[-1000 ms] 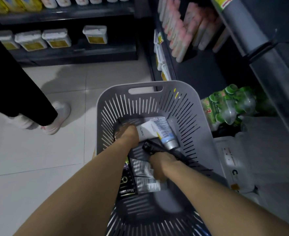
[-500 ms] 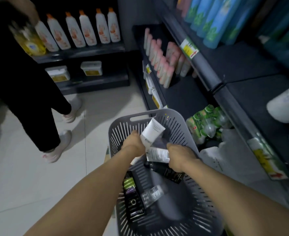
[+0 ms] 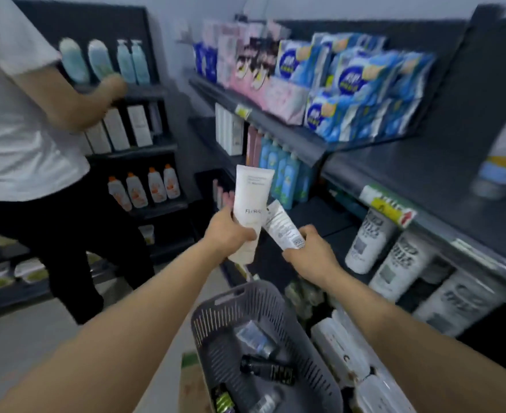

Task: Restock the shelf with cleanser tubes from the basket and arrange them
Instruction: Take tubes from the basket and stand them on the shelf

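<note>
My left hand [image 3: 227,231] grips a tall white cleanser tube [image 3: 250,201], held upright in front of the shelves. Just to its right, my right hand [image 3: 311,253] holds a smaller white tube [image 3: 281,226] with printed text and a barcode, tilted to the upper left. Below both hands stands the grey slotted basket [image 3: 311,368]. A black tube [image 3: 268,369], a blue-grey tube [image 3: 256,339] and a dark tube with green stripes [image 3: 223,399] lie in it. The dark shelf [image 3: 439,168] runs along the right.
White tubes with black print [image 3: 365,245] stand on the right shelf below a yellow-green price tag [image 3: 390,205]. Blue and pink packs [image 3: 350,84] fill the upper shelf. A person in a white shirt and black trousers [image 3: 22,129] reaches into the left shelving. White packages [image 3: 341,350] lie beside the basket.
Both hands have risen out of the basket, each with a white tube, up to shelf height. The view has swung up from the basket to the shelves.
</note>
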Demonstrator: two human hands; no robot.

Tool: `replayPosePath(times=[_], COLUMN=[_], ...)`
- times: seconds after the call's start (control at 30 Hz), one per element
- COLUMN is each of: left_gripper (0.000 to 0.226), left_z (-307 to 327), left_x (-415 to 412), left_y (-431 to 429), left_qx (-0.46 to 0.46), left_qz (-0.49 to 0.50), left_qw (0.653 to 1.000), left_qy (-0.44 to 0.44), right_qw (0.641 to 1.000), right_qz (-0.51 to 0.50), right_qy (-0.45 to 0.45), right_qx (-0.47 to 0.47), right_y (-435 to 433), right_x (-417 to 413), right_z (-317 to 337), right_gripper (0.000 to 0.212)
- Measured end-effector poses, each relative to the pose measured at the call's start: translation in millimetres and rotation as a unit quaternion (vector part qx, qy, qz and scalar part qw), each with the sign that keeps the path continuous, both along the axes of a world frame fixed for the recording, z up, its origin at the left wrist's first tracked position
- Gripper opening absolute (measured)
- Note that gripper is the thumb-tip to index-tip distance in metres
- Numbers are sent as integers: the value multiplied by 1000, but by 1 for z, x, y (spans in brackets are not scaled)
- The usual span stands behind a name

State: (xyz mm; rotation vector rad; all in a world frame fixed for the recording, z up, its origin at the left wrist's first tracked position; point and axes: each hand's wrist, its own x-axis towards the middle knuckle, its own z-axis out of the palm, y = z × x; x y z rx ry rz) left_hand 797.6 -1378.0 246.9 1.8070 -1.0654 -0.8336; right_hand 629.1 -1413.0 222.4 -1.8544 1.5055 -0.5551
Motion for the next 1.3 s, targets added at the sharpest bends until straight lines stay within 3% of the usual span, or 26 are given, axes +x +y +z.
replayPosePath(times=[0.1, 0.23, 0.33, 0.43, 0.77, 1.07, 1.3], left_gripper=[48, 49, 49, 46, 51, 54, 49], left_z=[56, 114, 147, 166, 201, 192, 178], left_x=[-10, -41, -79, -114, -260, -310, -304], left_y=[7, 13, 16, 17, 44, 63, 70], left_qx=[-66, -149, -202, -232, -234, -206, -180], left_qz=[-28, -67, -120, -158, -343, -366, -333], left_qw=[997, 986, 970, 957, 906, 904, 923], left_qy=[11, 36, 57, 78, 81, 76, 75], right_qw=[991, 958, 937, 931, 861, 888, 924], right_qz=[-63, -111, -141, -163, -308, -299, -286], right_qy=[-114, -261, -301, -279, -304, -305, -220], right_qx=[-30, -49, -110, -170, -267, -173, -123], right_y=[13, 38, 59, 74, 149, 151, 127], right_x=[-10, -37, -74, -109, -259, -322, -330], right_z=[56, 117, 152, 177, 218, 181, 155], right_gripper=[32, 36, 52, 58, 35, 36, 43])
